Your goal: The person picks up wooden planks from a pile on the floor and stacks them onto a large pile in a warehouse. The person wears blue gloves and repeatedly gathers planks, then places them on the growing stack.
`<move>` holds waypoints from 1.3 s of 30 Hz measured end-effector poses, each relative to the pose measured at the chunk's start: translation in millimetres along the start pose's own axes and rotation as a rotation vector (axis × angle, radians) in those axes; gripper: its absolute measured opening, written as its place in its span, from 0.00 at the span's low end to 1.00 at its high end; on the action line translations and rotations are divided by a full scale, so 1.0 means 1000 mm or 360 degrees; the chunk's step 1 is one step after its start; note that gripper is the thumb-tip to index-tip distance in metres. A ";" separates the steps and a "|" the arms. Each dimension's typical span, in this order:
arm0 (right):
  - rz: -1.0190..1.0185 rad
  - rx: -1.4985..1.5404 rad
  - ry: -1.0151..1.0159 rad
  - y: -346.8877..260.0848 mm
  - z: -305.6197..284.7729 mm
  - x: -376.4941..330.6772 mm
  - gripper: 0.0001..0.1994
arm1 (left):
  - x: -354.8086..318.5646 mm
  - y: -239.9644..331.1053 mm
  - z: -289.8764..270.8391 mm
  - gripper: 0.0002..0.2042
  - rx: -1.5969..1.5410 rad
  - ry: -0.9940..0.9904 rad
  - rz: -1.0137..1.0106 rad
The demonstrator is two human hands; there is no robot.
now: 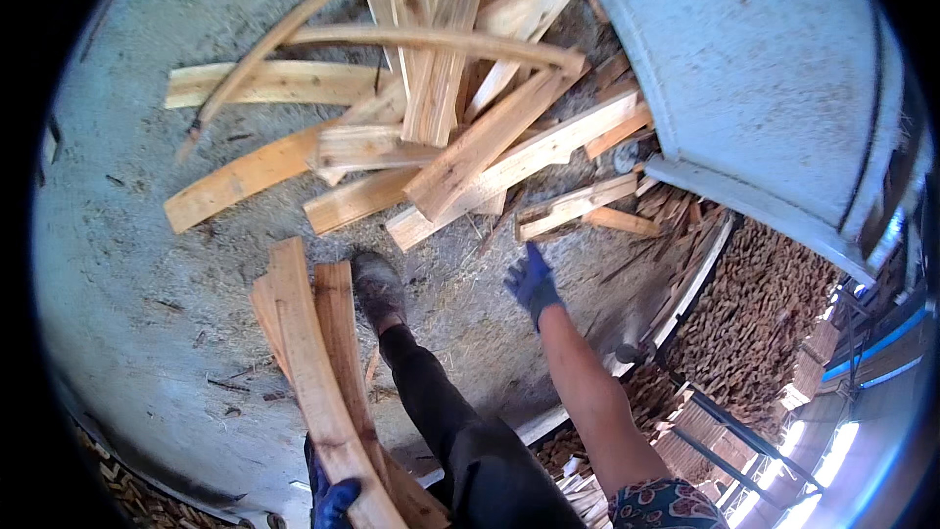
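Observation:
At the lower edge, my left hand (338, 502) in a blue glove is closed around a bundle of rough wooden boards (318, 362), which slants up and away beside my leg. Part of that hand is hidden behind the boards. My right hand (534, 282), gloved in blue too, is stretched forward over the floor with its fingers apart and nothing in them. Just beyond its fingertips lies a short, pale piece of wood (573, 206). Farther off, a loose pile of wooden boards (446, 69) lies crisscrossed, with a long plank (519, 157) slanting across its near side.
My shoe (379, 289) is planted between the bundle and the pile. Wood chips litter the grey floor (196, 313). A large pale metal panel (754, 59) stands at the far right. Below it lies a big heap of small wood pieces (764, 313), near metal rails (729, 431).

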State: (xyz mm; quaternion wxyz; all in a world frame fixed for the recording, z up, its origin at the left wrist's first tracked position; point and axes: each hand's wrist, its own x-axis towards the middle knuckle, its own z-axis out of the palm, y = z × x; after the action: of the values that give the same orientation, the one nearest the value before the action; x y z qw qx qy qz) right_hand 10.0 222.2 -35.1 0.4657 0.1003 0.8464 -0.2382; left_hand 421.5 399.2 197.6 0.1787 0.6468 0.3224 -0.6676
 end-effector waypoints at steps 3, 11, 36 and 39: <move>-0.0002 0.0377 0.0164 -0.020 0.013 0.049 0.31 | -0.017 0.018 0.003 0.18 0.0158 0.0252 -0.0154; 0.0120 0.0810 -0.0612 -0.024 -0.024 -0.108 0.15 | -0.037 0.027 0.022 0.20 0.0289 0.0330 -0.0069; 0.0639 -0.1901 -0.1969 0.023 0.022 -0.399 0.21 | -0.020 0.043 0.034 0.30 -0.0440 -0.0674 0.0160; 0.0711 -0.1764 -0.1888 0.034 0.006 -0.406 0.21 | -0.023 0.041 0.038 0.29 -0.0746 -0.0744 -0.0027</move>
State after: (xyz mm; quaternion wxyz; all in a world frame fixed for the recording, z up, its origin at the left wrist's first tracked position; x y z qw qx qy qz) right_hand 249.7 269.9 291.2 0.8513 -0.1196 0.4162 0.2964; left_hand 422.2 340.5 210.7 0.3864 0.4147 0.4230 -0.7070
